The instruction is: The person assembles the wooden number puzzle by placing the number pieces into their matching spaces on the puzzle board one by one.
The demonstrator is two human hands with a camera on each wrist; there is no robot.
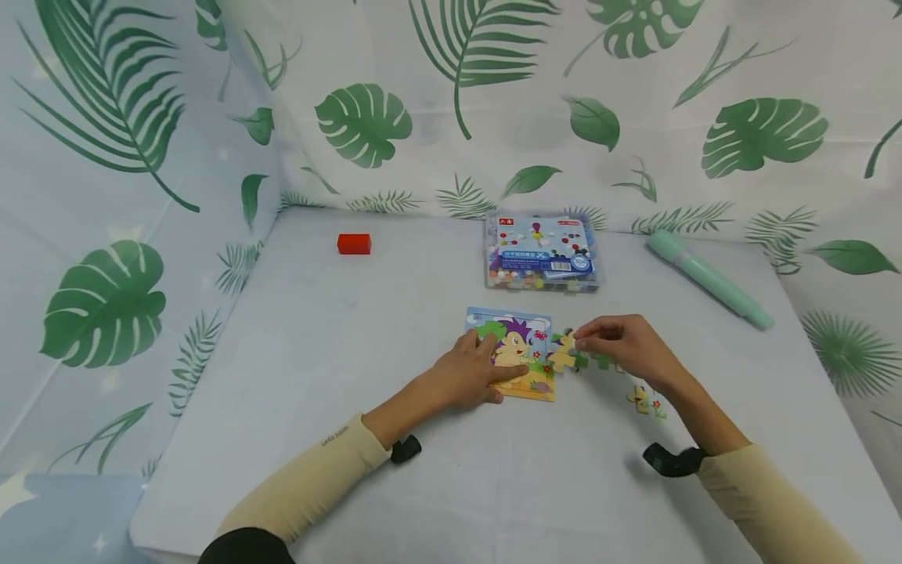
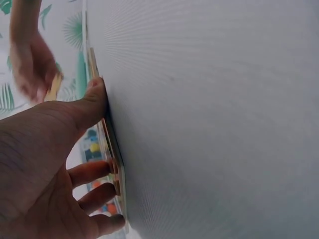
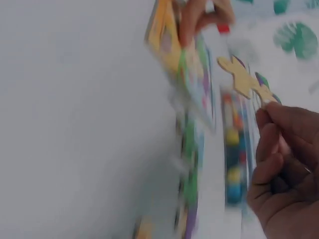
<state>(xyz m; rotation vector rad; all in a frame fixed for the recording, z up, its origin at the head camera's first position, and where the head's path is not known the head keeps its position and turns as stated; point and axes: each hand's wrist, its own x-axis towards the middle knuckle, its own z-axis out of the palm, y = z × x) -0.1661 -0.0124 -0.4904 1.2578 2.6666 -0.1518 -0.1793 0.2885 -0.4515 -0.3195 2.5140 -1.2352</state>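
Yellow puzzle piece (image 1: pixel 561 357), pinched in your right grip (image 1: pixel 625 348), hovers just off the puzzle board's (image 1: pixel 528 392) right edge; your left grip (image 1: pixel 468 370) rests spread on the board.

Printed wood, clear plastic and matt cloth.
The board (image 1: pixel 520 345) and piece (image 1: pixel 561 358) look like thin wood with smooth printed faces; the box (image 1: pixel 493 276) is clear, glossy plastic over a paper-like label (image 1: pixel 517 244); the tube (image 1: pixel 712 278) looks matt plastic, the block (image 1: pixel 354 244) smooth; tablecloth (image 1: pixel 317 329), backdrop (image 1: pixel 451 102) and 2 sleeves (image 1: pixel 310 478) look matt cloth.
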